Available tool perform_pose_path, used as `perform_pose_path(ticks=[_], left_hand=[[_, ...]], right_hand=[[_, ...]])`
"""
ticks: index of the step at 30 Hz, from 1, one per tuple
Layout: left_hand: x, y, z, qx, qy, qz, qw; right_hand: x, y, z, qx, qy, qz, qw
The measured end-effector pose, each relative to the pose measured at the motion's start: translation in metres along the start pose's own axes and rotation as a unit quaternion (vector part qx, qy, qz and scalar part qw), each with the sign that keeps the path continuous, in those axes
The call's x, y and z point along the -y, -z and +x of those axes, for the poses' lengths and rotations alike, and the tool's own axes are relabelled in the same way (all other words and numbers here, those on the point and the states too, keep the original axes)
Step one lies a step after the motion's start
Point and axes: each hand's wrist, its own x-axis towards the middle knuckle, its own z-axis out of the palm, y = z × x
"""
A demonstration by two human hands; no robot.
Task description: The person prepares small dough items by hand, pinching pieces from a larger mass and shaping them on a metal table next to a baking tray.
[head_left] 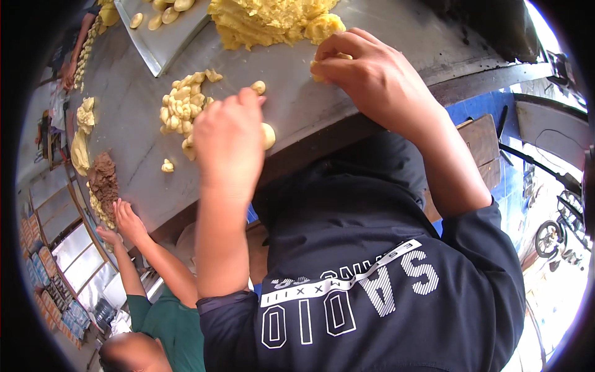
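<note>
My right hand (365,71) is closed, fingertips pinched on a small lump of yellow paste (318,78) above the table's near edge. Just beyond it lies a large rough mound of the same yellow paste (266,22). My left hand (228,133), slightly blurred, is curled low over the table with its fingertips mostly hidden. A pale dough round (268,136) shows beside its palm edge, and a small dough ball (258,87) sits just past its knuckles. To its left is a cluster of small dough pieces (181,105), partly covered by the hand.
A metal tray (149,53) at the far side carries several smooth dough balls. One small dough bit (167,165) lies apart on the metal table (285,111). At left, a co-worker in green (173,291) reaches toward brown paste (103,177); another person's arm (77,53) shows beyond.
</note>
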Motion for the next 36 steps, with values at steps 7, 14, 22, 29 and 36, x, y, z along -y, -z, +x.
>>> perform_pose_path(ticks=[7, 14, 22, 29, 36], left_hand=[[0.015, -0.022, -0.031, -0.129, 0.048, -0.389, 0.911], [0.017, -0.009, -0.01, -0.251, 0.192, -0.819, 0.479], [0.012, -0.027, -0.008, -0.143, 0.099, -0.357, 0.918], [0.014, -0.041, -0.057, -0.142, 0.196, -0.787, 0.568], [0.015, -0.042, -0.066, -0.157, 0.086, -0.517, 0.837]], right_hand=[[0.002, -0.002, -0.005, -0.057, -0.003, 0.2, 0.978], [0.007, -0.004, -0.008, -0.091, -0.015, 0.09, 0.992], [-0.007, 0.015, -0.009, -0.127, -0.07, -0.047, 0.988], [-0.006, 0.005, -0.031, -0.066, -0.037, 0.037, 0.996], [-0.005, 0.004, -0.004, -0.02, -0.019, -0.093, 0.995]])
